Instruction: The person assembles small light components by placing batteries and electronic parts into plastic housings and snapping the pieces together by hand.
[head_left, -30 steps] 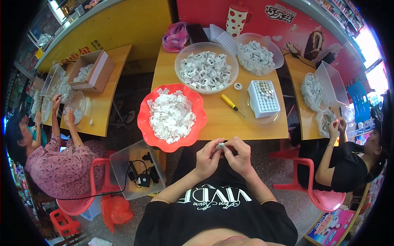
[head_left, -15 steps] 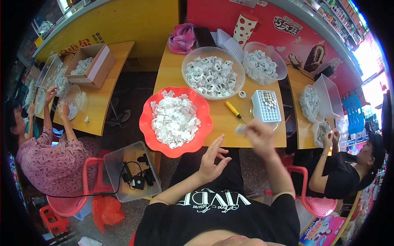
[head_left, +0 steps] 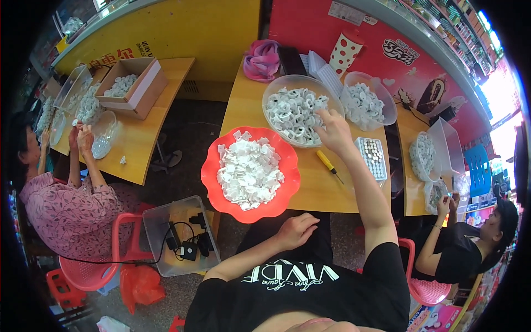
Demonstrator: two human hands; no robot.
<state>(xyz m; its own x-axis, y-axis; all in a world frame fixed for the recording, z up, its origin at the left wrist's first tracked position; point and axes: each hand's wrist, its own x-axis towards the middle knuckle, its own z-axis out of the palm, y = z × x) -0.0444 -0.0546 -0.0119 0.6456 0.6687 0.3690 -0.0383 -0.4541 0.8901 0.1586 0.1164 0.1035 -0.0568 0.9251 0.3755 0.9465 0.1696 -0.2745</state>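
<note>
My right hand (head_left: pixel 334 133) reaches over the right rim of a clear round bowl (head_left: pixel 285 142) filled with white ring-like plastic parts (head_left: pixel 296 113). Its thumb and fingers are apart, with the fingertips at the parts. My left hand (head_left: pixel 297 229) is held close to my body, below the table edge. Its fingers are curled together, and I cannot see whether anything is between them. A red scalloped bowl (head_left: pixel 209 180) heaped with small flat white pieces (head_left: pixel 249 171) stands left of the clear bowl. A yellow-handled screwdriver (head_left: pixel 326 161) lies below my right wrist.
Beside my right forearm stands a white tray (head_left: pixel 369 145) of small round pieces. A second clear bowl (head_left: pixel 391 113) of white parts is behind it. An open plastic bin (head_left: pixel 160 260) with black adapters is at lower left. Two people work at side tables, left and right.
My right hand has moved up from beside the tray to the clear bowl. The small pale thing by its fingers no longer shows. My left hand has dropped lower and its spread fingers have closed.
</note>
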